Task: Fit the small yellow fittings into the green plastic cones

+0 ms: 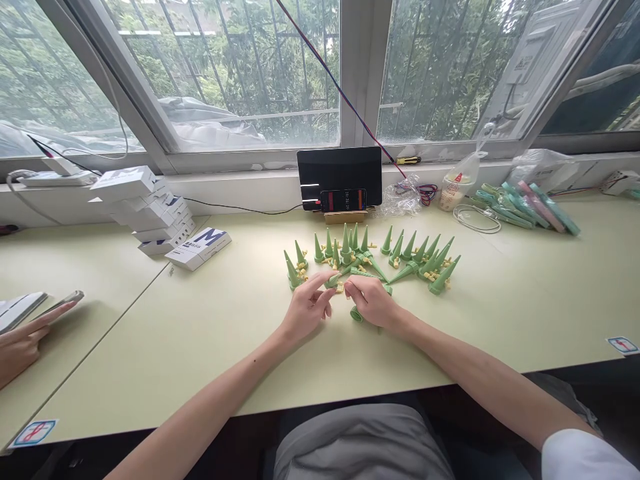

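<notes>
Near the middle of the table, my left hand (pixel 307 307) pinches a green plastic spike (pixel 332 281) between thumb and fingers. A small yellow valve (pixel 340 288) shows at the spike's end, facing my other hand. Close beside it, my right hand (pixel 373 301) is closed with its fingertips together; what they hold, if anything, is hidden. Just below that hand lies a green hollow part (pixel 356 314), partly covered. Behind both hands stand several green cone-shaped spikes (pixel 346 247) with yellow valves, and a few more lie on their sides.
A black tablet (pixel 340 175) with a phone (pixel 343 201) before it leans by the window. White boxes (pixel 145 207) are stacked at left, with one box (pixel 199 248) lying apart. Green and pink packets (pixel 530 207) and a bagged cup (pixel 457 187) sit right. Another person's hand (pixel 30 343) holds a phone at far left.
</notes>
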`<action>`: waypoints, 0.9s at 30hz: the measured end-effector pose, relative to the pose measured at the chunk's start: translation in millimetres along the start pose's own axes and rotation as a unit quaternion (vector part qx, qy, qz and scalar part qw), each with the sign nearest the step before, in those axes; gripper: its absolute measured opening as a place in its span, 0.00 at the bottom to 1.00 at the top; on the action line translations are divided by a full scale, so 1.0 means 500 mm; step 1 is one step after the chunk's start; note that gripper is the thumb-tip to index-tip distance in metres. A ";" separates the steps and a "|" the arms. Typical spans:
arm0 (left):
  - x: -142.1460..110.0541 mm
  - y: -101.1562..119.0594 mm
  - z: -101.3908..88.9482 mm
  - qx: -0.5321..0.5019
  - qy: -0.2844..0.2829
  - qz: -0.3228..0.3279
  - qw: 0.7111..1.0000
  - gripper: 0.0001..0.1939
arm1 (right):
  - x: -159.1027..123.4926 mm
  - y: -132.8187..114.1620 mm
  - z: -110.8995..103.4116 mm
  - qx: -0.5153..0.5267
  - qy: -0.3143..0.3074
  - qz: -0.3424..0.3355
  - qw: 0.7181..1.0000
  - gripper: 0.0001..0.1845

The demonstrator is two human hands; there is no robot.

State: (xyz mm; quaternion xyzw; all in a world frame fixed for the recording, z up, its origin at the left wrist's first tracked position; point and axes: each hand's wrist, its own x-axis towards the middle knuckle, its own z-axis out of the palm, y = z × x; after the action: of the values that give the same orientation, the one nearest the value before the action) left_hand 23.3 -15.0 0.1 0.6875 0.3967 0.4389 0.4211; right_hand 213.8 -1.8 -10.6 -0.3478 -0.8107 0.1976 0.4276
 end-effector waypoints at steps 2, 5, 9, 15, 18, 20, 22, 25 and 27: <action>0.000 0.000 0.000 0.000 0.002 0.003 1.000 0.16 | -0.001 0.001 0.001 -0.001 0.001 0.002 1.000 0.22; 0.001 -0.001 0.001 0.001 0.002 0.009 1.000 0.16 | -0.001 0.002 0.002 0.000 0.006 0.001 1.000 0.21; 0.003 -0.004 0.002 0.005 -0.004 0.015 1.000 0.17 | -0.001 0.002 0.001 0.012 0.016 -0.003 1.000 0.21; 0.003 -0.006 0.002 0.029 -0.013 0.011 0.999 0.20 | 0.002 -0.001 -0.004 0.027 0.035 -0.008 0.999 0.21; 0.003 -0.005 0.001 0.043 -0.021 0.021 0.999 0.20 | 0.003 -0.003 -0.007 0.029 0.037 -0.014 0.999 0.20; 0.003 -0.005 -0.001 0.045 -0.026 0.027 0.998 0.21 | 0.004 -0.004 -0.008 0.026 0.037 -0.018 0.999 0.18; 0.003 -0.005 -0.002 0.042 -0.029 0.033 0.998 0.22 | 0.004 -0.004 -0.007 0.019 0.037 -0.023 0.999 0.17; 0.003 -0.005 -0.002 0.041 -0.028 0.039 0.998 0.23 | 0.003 -0.003 -0.005 0.001 0.040 -0.034 0.999 0.16; 0.003 -0.006 -0.003 0.045 -0.025 0.040 0.998 0.23 | 0.003 -0.003 -0.004 -0.012 0.046 -0.041 0.998 0.15</action>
State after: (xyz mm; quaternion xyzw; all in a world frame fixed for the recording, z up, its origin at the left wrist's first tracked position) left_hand 21.9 -12.4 -2.0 0.7317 0.3774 0.4203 0.3815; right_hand 214.3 -1.5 -7.6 -0.3284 -0.8059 0.1541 0.4679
